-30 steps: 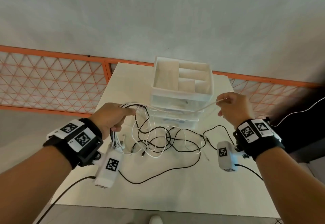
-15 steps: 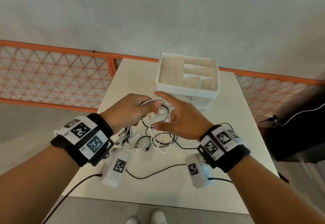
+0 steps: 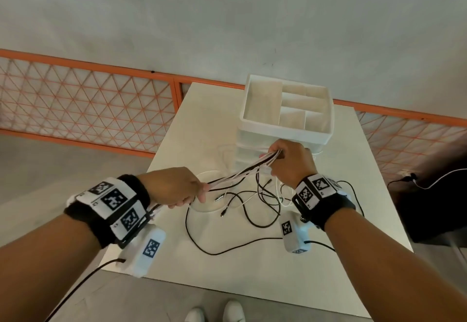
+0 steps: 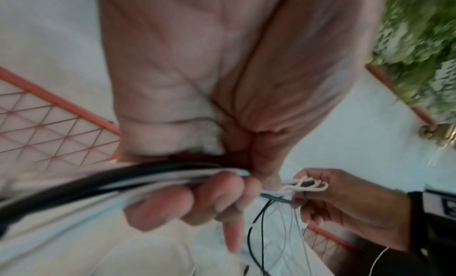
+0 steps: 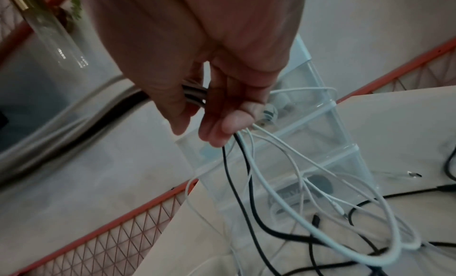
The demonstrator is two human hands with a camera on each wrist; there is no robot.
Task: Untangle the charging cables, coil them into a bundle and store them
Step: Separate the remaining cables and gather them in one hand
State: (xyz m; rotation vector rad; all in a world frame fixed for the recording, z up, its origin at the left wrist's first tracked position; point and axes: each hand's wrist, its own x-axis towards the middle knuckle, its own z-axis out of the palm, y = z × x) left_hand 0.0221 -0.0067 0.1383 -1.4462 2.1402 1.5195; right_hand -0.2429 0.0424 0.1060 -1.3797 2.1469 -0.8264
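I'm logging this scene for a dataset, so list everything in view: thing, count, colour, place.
cables: several, black and white, a bunch stretched between both hands, the rest loose on the table
organiser: one, white tray with compartments over clear drawers, far side of table
table: one, white, centre
fence: orange mesh, behind the table
plant: green, seen only from the wrist views
shoes: two, white, at the bottom edge
wristbands: two, black with white markers, one on each wrist
left hand: grips the bunch's near end
right hand: grips the bunch's far end, before the organiser
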